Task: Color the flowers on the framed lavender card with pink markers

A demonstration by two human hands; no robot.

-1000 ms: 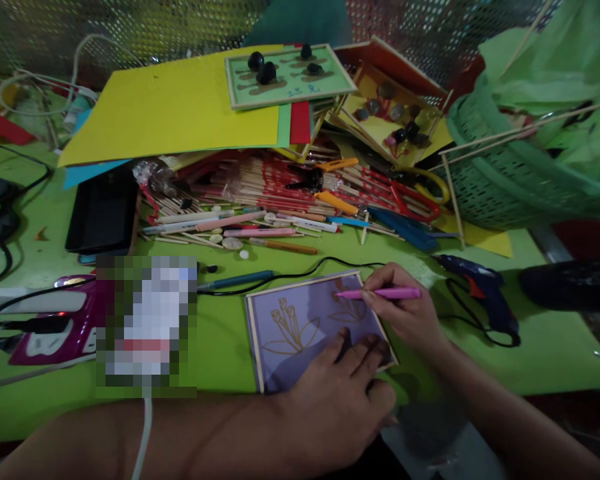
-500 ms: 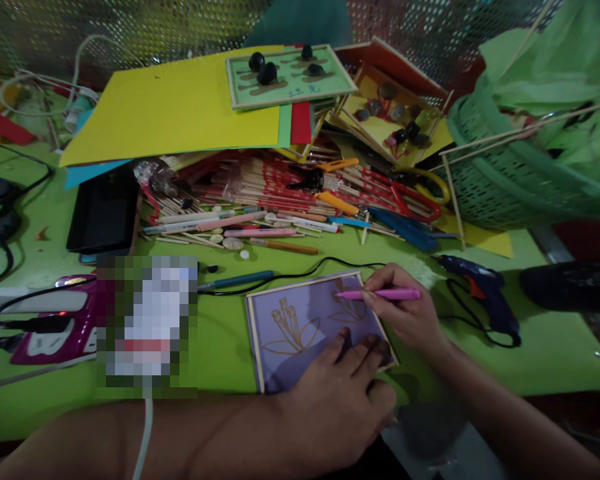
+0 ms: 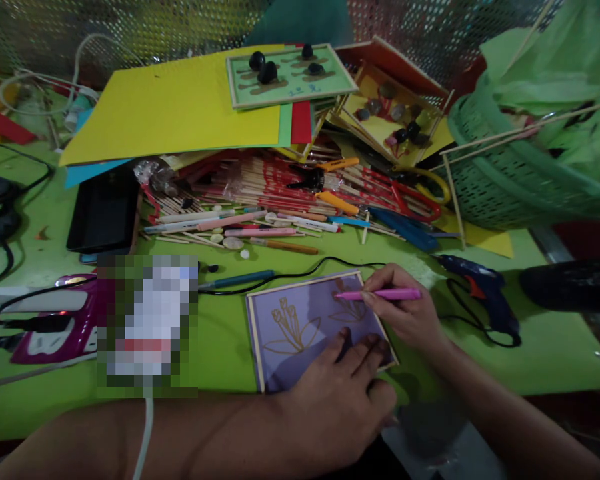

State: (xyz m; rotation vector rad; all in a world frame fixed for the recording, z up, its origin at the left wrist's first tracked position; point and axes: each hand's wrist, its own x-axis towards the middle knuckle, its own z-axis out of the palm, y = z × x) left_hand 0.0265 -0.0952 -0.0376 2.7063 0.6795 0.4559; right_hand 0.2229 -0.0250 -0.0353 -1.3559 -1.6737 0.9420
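Note:
A purple card (image 3: 290,369) edged with thin wooden sticks (image 3: 257,347) lies on the green table. Two brown-outlined flower drawings are on it: the left flower (image 3: 291,330) in full view, the right flower (image 3: 344,316) partly behind fingers and pen. My left hand (image 3: 337,400) rests flat on the card's lower right part, fingers stretched out, holding nothing. Pinched between the fingertips of my right hand (image 3: 405,317) is a pink marker pen (image 3: 397,294). Its tip points left, at the right flower's blooms; whether it touches the card I cannot tell.
A glue gun (image 3: 485,293) lies to the right, near a green basket (image 3: 505,173). Behind the card are loose pens (image 3: 260,233), wooden sticks and scissors (image 3: 420,200). A blurred-out phone-like object (image 3: 155,320) and a purple power strip (image 3: 67,333) sit at left.

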